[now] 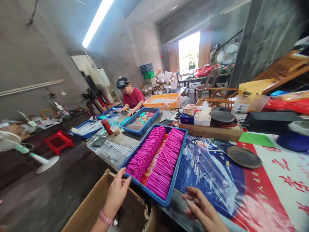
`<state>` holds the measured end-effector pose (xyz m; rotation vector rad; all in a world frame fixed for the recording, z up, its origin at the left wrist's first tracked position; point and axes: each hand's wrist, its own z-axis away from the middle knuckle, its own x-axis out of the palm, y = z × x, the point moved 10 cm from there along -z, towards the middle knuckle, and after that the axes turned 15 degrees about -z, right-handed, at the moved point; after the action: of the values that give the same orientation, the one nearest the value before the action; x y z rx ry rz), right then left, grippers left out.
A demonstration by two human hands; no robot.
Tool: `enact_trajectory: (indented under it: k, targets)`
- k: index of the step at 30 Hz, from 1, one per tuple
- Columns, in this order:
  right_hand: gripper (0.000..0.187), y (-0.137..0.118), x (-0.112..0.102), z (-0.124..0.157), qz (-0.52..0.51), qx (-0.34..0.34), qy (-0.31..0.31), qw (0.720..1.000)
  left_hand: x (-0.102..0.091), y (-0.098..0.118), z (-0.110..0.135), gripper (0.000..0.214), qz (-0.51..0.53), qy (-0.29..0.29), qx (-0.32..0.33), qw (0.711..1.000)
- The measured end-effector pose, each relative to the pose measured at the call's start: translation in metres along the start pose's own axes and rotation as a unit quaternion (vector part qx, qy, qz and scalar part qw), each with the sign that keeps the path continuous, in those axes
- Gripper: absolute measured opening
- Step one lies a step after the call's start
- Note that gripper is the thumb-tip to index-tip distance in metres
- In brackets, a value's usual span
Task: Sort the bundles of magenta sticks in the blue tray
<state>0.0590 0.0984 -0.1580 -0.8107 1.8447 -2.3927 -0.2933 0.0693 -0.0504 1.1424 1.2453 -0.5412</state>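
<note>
The left hand (117, 192) is up at the near corner of a long blue plastic tray (174, 175). Its fingers (123, 180) are spread a little and the tips touch the tray's rim. The hand holds nothing. A pink bead bracelet (106, 218) is on that wrist.

The right hand (202, 209) lies low by the near edge of the tabletop (113, 154), just beside the tray's other near corner. Its fingers (193, 193) are loosely spread and hold nothing.

The blue tray sits at the near edge of the tabletop and partly on a big shiny poster with blue, red and white colours (241, 190). It is full of thin pink sticks (156, 158), stacked in two long rows. An open brown cardboard box (96, 199) stands under the left hand, beside the tabletop.

A round dark metal lid (243, 157) lies on the poster. Farther back is another blue tray with colourful pieces (141, 120), a red can (106, 126), and a person in a red shirt (134, 97) sitting at the far end. A red plastic stool (58, 140) stands on the floor.
</note>
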Motion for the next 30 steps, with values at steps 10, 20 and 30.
enact_trajectory:
  k: [10,20,30]
  targets:
    - [0.087,0.004,0.037,-0.075,-0.158,0.049,0.074,0.983,0.007,-0.013,-0.106,0.064,-0.055,0.064,-0.008,0.996]
    - [0.072,0.0,0.038,-0.091,-0.133,-0.021,0.114,0.984,0.027,-0.004,-0.128,0.043,-0.051,0.017,-0.033,0.998]
    - [0.068,-0.011,0.032,-0.107,-0.145,-0.059,0.112,0.981,0.032,0.001,-0.141,0.052,-0.08,0.03,-0.014,0.996]
